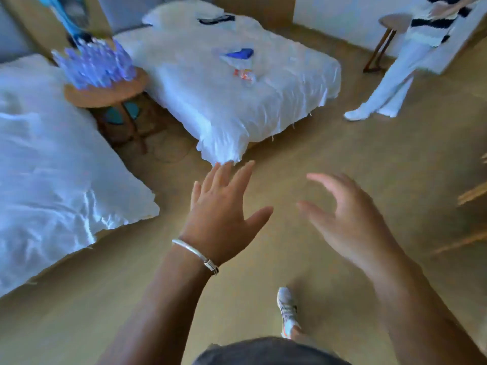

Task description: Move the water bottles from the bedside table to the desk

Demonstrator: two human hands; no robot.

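Water bottles (96, 65) crowd the round bedside table (105, 94) between two beds. Well short of that table, left hand (224, 214) and right hand (347, 219) hover spread, holding nothing.

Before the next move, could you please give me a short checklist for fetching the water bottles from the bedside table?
1. Left hand free, silver bangle on the wrist: ok, fingers straight, holding nothing.
2. Right hand free: ok, loosely curved, empty.
3. Cluster of clear plastic water bottles on the round wooden bedside table: ok, blurred, count unclear.
4. Tan floor between the white beds towards the table: ok, nothing visible in the way.
5. Bottles within reach: not ok, hands well short.
6. Desk: cannot tell, not identifiable.
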